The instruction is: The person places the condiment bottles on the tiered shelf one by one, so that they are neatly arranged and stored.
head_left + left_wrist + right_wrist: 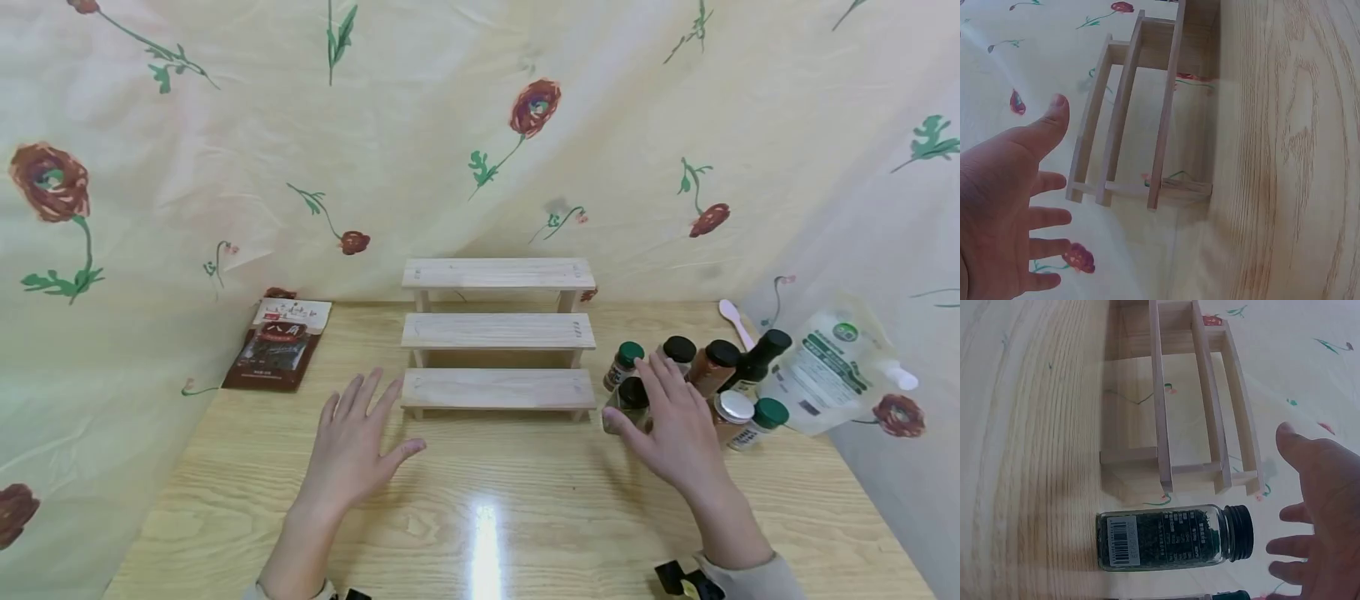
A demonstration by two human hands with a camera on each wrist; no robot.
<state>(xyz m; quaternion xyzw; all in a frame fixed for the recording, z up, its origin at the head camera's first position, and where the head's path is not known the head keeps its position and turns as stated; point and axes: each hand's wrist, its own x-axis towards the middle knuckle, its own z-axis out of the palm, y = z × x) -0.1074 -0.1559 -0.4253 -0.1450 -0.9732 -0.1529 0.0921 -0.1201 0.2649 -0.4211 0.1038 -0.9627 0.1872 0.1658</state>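
Observation:
My left hand point(356, 450) is held over the table left of a three-tier wooden rack point(498, 389), fingers spread, holding nothing. The left wrist view shows that hand point(997, 206) apart from the rack point(1163, 125). Over a cluster of spice bottles at the right, my right hand point(678, 429) has its fingers extended. In the right wrist view, the hand point(1329, 506) is apart from the black cap of a glass jar point(1166, 537) filled with dark green flakes. That jar stands beside the rack's end. Green-capped point(625, 364) and white-capped point(733, 408) bottles stand around it, partly hidden by the hand.
A brown-and-white packet point(277, 346) of star anise leans at the back left. At the far right stand a dark bottle point(759, 360) and a white spouted pouch point(832, 367), with a pale spoon point(737, 323) behind. Floral cloth point(450, 150) hangs behind the table.

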